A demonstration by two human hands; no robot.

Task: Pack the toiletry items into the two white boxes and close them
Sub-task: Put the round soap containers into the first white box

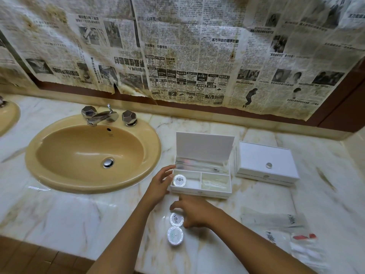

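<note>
- I see the open white box (200, 191) at centre frame on the marble counter (79, 214), its lid standing upright at the back; the second white box (266, 165) sits just to its right, lid down
- My left hand (160, 184) rests against the left wall of the open box, fingers loosely extended and touching the box edge; it grips nothing that I can make out
- One round foil-wrapped soap (179, 180) lies in the front left compartment, just beside the left fingertips
- My right hand (192, 211) hovers below the box in lower centre frame, fingers relaxed and spread over a second round soap (176, 218); I judge it touches the soap without a closed grasp
- A third round soap (175, 235) lies just below the second, the two nearly touching
- Clear sachets (276, 220) and further packets (304, 240) lie at lower right of the frame, not yet packed
- The rear compartment and the front right compartment hold clear wrapped items; their contents are too faint to identify
- Risk: a careless pinch on the second soap may nudge the third toward the counter edge at the bottom of the frame
- Risk: the foil wrap looks slick, so a light grip may let the soap slip during transfer
- Risk: the left hand pressing the box wall may slide the light box toward the sink (92, 155) or tip the lid shut early
</note>
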